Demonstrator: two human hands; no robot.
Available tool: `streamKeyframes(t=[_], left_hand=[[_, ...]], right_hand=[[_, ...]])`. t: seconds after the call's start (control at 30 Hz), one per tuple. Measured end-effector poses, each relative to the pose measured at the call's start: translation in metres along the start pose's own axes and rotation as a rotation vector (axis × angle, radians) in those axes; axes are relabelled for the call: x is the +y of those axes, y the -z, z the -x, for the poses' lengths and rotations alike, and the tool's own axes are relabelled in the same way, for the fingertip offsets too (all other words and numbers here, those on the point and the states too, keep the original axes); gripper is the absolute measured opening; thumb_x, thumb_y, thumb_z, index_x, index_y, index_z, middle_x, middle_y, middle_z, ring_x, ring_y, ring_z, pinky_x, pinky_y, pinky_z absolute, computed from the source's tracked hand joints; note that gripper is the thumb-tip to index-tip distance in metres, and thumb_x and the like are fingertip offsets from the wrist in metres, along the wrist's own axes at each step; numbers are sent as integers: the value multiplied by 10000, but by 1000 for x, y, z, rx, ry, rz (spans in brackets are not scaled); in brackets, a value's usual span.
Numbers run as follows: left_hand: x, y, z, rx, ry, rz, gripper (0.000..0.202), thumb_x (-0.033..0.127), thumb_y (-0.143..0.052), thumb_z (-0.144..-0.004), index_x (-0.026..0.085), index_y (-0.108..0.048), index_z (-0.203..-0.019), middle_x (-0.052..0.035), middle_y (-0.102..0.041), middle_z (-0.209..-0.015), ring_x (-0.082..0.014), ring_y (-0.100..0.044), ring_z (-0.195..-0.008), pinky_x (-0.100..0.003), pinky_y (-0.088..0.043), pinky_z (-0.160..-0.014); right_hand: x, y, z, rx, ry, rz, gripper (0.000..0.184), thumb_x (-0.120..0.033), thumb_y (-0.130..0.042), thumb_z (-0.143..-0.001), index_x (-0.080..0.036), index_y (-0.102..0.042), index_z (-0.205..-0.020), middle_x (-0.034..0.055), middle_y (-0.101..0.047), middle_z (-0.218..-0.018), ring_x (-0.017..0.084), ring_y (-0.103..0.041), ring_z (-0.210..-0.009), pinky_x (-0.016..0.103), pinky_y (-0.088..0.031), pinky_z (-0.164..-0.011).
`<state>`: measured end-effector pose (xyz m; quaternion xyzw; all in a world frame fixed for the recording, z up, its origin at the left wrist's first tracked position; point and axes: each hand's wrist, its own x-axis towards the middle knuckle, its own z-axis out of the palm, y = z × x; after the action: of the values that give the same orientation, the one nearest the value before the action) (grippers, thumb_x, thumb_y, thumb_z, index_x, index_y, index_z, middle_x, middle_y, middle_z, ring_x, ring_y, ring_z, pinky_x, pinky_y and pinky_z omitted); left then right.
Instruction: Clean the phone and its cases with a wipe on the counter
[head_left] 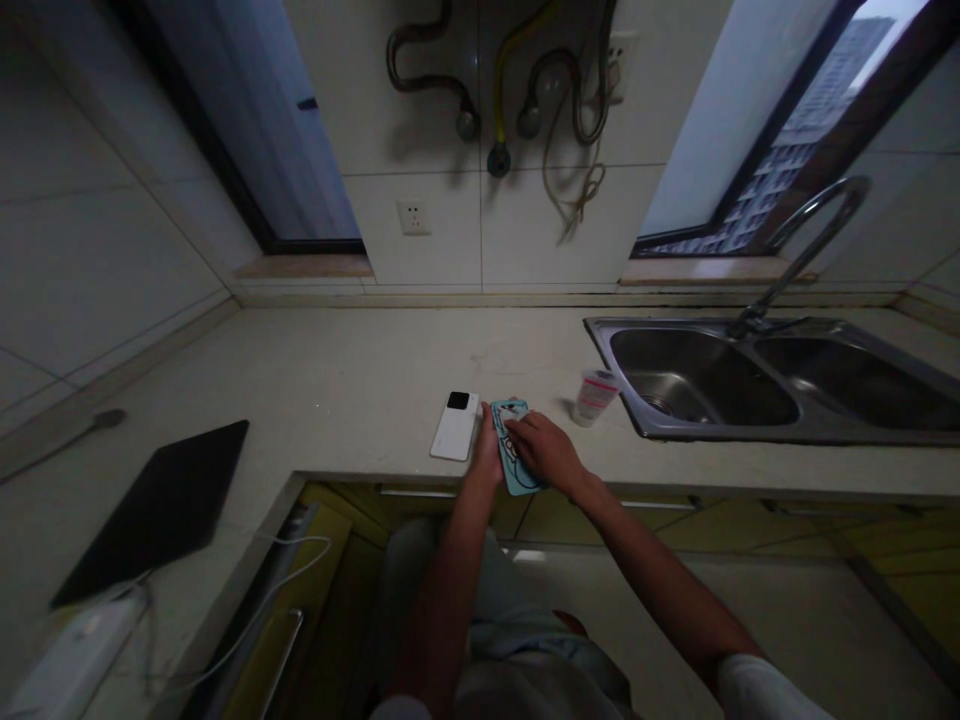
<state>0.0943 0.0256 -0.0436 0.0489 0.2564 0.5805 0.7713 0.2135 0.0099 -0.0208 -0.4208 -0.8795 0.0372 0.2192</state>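
A light blue phone case [512, 456] with a drawn pattern lies on the pale countertop [360, 380] near its front edge. My right hand [546, 450] rests on top of the case, fingers pressed onto it. My left hand [487, 455] grips the case's left edge. Just left of the case lies a white phone [454, 427], face down, its dark camera block at the far end. The left hand is almost touching the phone.
A small plastic cup [595, 396] stands right of the case, beside a steel double sink [772, 375] with a curved tap [806, 245]. A dark board [161, 505] lies at the left, with a white cable [277, 580] and a white device [75, 650] near it.
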Motion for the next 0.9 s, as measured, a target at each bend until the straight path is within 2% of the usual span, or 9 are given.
streamKeyframes(t=[0.1,0.2,0.37,0.47,0.63,0.8,0.9], left_hand=[[1,-1,2,0,8,-14,606,591,-345,-972,119,-678,-1153,-130,-745,-987,-248,-712,-952,-373,-554,-890],[2,0,2,2,4,-5,601,588,-347,-973,120,-678,-1153,-132,-746,-985,-241,-718,-926,-366,-562,-867],[0,2,2,88,14,-29,538,572,-437,-954,116,-702,-1060,-122,-752,-896,-242,-728,-878,-346,-580,-801],[0,1,4,138,26,-41,493,557,-491,-938,127,-710,-1039,-112,-753,-864,-242,-731,-839,-344,-586,-770],[-1,-3,9,122,65,-29,524,585,-474,-933,140,-711,-1074,-113,-756,-877,-238,-732,-820,-345,-585,-769],[-1,-5,13,73,92,-53,578,609,-394,-952,135,-695,-1090,-112,-750,-837,-240,-730,-812,-364,-586,-766],[1,-7,13,16,152,-84,600,624,-369,-950,130,-682,-1085,-114,-744,-819,-237,-728,-782,-371,-587,-753]], right_hand=[[-2,4,-5,-19,-89,37,365,-257,-483,-994,-133,-590,-1320,149,-665,-1058,247,-583,-974,328,-465,-841],[-4,10,-14,-50,-86,52,368,-272,-484,-998,-136,-589,-1324,148,-664,-1090,251,-580,-997,324,-455,-850],[-8,20,-22,-99,-5,53,264,-296,-507,-995,-168,-685,-1143,128,-670,-1040,243,-581,-991,316,-434,-841],[-8,21,-27,-100,-60,12,237,-294,-513,-994,-166,-696,-1074,121,-676,-1026,227,-592,-974,301,-424,-825],[-5,16,-35,-124,-112,-102,248,-277,-499,-998,-158,-708,-936,92,-691,-933,194,-610,-877,276,-407,-769],[8,16,-34,-117,-41,-122,259,-268,-496,-998,-157,-723,-942,82,-685,-902,184,-597,-847,266,-382,-734],[25,27,-33,-154,113,8,198,-239,-550,-967,-180,-738,-956,77,-660,-865,195,-567,-853,272,-342,-698]])
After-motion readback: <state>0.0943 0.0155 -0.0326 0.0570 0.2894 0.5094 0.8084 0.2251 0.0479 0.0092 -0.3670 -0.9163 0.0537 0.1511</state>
